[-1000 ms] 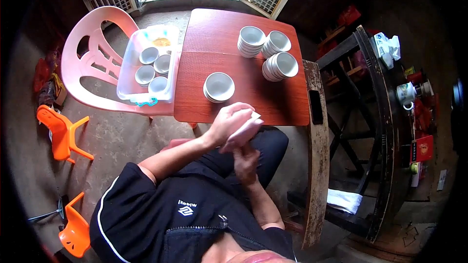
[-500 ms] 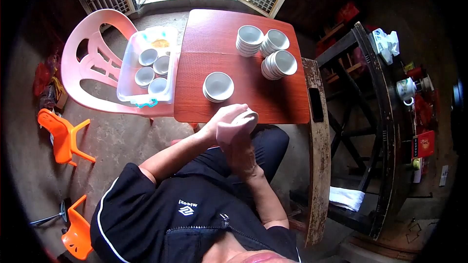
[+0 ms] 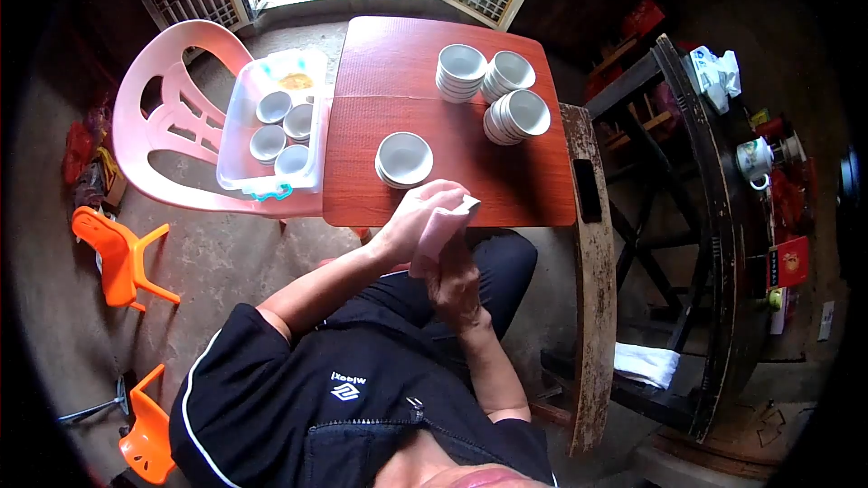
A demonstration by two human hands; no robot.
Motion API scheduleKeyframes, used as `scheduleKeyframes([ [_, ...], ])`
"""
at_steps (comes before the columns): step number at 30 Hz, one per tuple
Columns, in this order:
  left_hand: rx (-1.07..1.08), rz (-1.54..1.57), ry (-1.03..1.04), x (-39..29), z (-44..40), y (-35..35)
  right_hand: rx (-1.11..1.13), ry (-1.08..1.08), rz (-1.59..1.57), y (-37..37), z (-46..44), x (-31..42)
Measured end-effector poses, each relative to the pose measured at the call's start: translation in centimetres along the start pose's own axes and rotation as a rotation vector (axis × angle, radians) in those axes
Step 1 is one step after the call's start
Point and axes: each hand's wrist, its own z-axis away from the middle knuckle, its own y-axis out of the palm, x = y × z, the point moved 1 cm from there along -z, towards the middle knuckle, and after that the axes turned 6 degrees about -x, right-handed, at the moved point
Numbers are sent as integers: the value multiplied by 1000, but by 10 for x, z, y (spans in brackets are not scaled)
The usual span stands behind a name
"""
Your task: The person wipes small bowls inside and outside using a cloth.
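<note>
Just in front of the table edge, my left hand is closed round a small white bowl, of which only a bit of rim shows. A pale pink cloth lies against the bowl between my hands. My right hand is below, closed on the cloth, its fingertips partly hidden. On the red-brown table, a short stack of white bowls stands just beyond my left hand. Three taller stacks stand together toward the back right.
A clear plastic box with several bowls rests on a pink chair left of the table. To the right are a worn wooden bench bearing a black phone, and a dark wooden frame. Orange chairs stand on the left.
My hands have turned the bowl and cloth about; the rim that faced up half a second ago now shows only as an edge. The stacks on the table stand as before.
</note>
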Motion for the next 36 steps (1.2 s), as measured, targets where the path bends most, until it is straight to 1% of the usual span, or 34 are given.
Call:
scheduleKeyframes([
  [2, -143, 670, -484, -7, 6, 12, 0, 274, -240, -3, 11, 8],
  [3, -167, 534, -286, -16, 9, 13, -157, 574, -487, -14, -9, 29],
  [4, -223, 176, -77, -20, 11, 15, -265, 774, -747, -12, -8, 19],
  [6, -253, -115, 274, -26, 11, 20, -319, 886, -1186, -22, -26, 14],
  [7, -278, -126, 282, -25, 12, 24, -330, 903, -1110, -15, -23, 8],
  [8, -236, 42, 131, -23, 10, 25, -396, 889, -926, -7, -25, 18],
  [10, -150, 371, -181, -18, 6, 25, -148, 625, -350, 9, -3, 16],
  [11, -107, 548, -415, -17, 1, 21, -202, 228, 48, 11, -6, 27],
  [12, 53, 291, -227, -11, -2, 12, -197, -21, 170, 19, 0, 16],
  [13, 159, 52, -11, -6, -4, 4, -83, -28, 156, 19, 7, 5],
  [14, 222, -89, 95, 2, -6, 0, 30, -39, 142, 17, 7, 1],
  [15, 160, -239, 188, 9, -3, 3, -19, -62, 181, 18, 5, 0],
  [16, 113, -204, 154, 14, 1, 6, -66, -82, 220, 18, 4, 1],
  [17, -5, 187, -187, 7, 2, 14, -113, -98, 260, 17, 2, 2],
  [18, -123, 577, -530, 1, 5, 23, -137, 142, -5, 15, 1, 3],
  [19, -141, 423, -368, 1, 12, 25, -159, 383, -272, 12, -1, 6],
  [20, -230, 299, -192, 14, 18, 34, -180, 622, -542, 10, -4, 11],
  [22, -302, 138, 29, 6, 23, 38, -351, 919, -939, 1, -23, 19],
  [23, -272, 117, 49, 5, 20, 35, -319, 876, -742, 1, -23, 21],
  [24, -201, 438, -160, 4, 16, 34, -286, 829, -545, 3, -23, 24],
  [25, -105, 480, -253, 0, 13, 29, -180, 804, -335, 7, -13, 21],
  [26, -9, 520, -345, -8, 9, 21, -224, 468, -175, 14, -2, 14],
  [27, 33, 565, -477, -6, 6, 18, -182, 162, 32, 17, 7, 2],
  [28, 92, 482, -594, -3, 3, 13, -137, -144, 235, 19, 15, -9],
  [29, 144, 292, -450, 2, 2, 9, -109, -238, 260, 18, 17, -10],
  [30, 192, 103, -303, 11, 1, 7, -91, -256, 267, 15, 16, -13],
  [33, 111, 482, -542, 8, -5, 8, -7, -317, 263, 2, 15, -25],
  [34, 47, 599, -701, 0, -3, 11, -47, -205, 222, 5, 22, -27],
  [35, 7, 528, -635, 2, -1, 16, -88, -89, 181, 11, 33, -25],
  [36, -30, 456, -569, 9, 2, 22, -131, 27, 140, 12, 24, -9],
])
